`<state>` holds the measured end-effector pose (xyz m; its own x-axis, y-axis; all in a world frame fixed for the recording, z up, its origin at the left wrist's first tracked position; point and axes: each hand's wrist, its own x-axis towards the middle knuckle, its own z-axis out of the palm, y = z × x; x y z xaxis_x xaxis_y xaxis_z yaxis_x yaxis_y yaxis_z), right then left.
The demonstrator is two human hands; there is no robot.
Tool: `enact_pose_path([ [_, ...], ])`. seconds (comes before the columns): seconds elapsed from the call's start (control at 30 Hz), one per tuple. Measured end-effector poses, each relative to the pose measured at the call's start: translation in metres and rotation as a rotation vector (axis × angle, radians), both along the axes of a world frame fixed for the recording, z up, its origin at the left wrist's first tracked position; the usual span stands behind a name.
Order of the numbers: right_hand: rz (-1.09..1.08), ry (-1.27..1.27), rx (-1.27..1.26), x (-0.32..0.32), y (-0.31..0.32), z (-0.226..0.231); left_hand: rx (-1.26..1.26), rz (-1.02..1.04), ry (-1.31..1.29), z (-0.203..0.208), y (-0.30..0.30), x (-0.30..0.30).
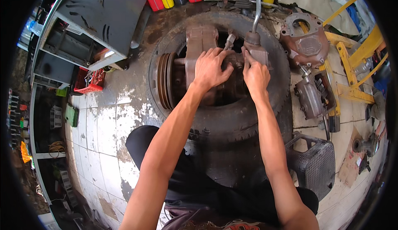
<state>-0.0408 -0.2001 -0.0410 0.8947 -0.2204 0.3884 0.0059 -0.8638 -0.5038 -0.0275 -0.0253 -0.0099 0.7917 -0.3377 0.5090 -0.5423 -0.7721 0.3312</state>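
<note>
A rusty brown gearbox (202, 37) lies across a large black tyre (224, 124). On its left end is a grooved round drum (165, 80). My left hand (211, 69) rests on top of the housing, its thumb and index finger apart, just below a metal fitting (230, 40) that sticks up. To the right, my right hand (256, 77) is at the block (258, 52) under a long bent gear lever (257, 10). Its index finger points forward and the others are curled; whatever is between thumb and finger is hidden.
A bell-shaped housing (309, 47) and an opened gearbox part (311, 97) lie at right, beside a yellow metal frame (352, 64). Near my right knee is a black plastic stool (317, 163). A grey cabinet (103, 10) and a red basket (89, 82) stand at left.
</note>
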Motion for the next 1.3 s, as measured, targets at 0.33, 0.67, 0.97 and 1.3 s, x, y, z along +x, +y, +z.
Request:
enact_pose_path([
  [0.33, 0.064, -0.15, 0.23, 0.024, -0.018, 0.025, -0.339, 0.163, 0.085, 0.006, -0.032, 0.028],
  [0.67, -0.184, 0.185, 1.133, 0.0, -0.055, 0.054, -0.174, -0.018, 0.054, -0.01, -0.025, 0.016],
  [0.97, -0.18, 0.375, 0.906, 0.002, -0.051, 0.06, -0.177, -0.015, 0.052, -0.01, -0.027, 0.02],
  [1.3, -0.031, 0.434, 0.777, -0.005, -0.058, 0.04, -0.176, 0.001, -0.007, -0.013, -0.027, 0.02],
])
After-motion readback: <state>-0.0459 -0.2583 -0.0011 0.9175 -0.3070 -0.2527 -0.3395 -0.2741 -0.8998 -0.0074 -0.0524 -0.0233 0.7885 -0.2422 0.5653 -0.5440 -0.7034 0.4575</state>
